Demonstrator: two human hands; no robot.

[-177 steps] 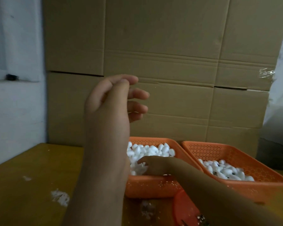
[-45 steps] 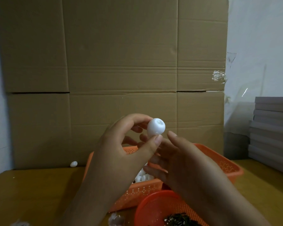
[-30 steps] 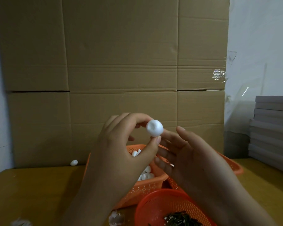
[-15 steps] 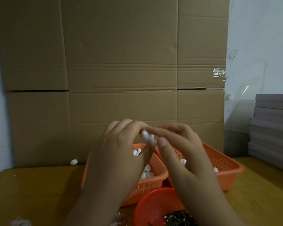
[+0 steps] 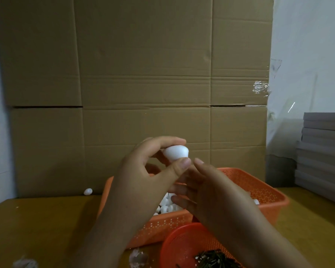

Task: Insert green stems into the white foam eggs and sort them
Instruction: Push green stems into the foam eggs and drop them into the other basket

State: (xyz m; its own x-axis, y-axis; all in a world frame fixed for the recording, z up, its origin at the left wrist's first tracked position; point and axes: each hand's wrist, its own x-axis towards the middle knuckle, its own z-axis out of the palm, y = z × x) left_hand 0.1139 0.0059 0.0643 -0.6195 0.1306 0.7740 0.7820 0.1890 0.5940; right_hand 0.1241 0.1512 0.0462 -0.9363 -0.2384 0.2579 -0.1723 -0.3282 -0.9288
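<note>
Left hand point(image 5: 143, 182) pinches unmarked foam egg point(image 5: 176, 151).

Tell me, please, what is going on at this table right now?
A person is working on foam eggs. The left hand pinches one white foam egg between thumb and fingers, raised above the orange baskets. The right hand sits just beside it, fingers loosely curled; no stem is visible in it. A round basket of dark stems waits in front.
</note>
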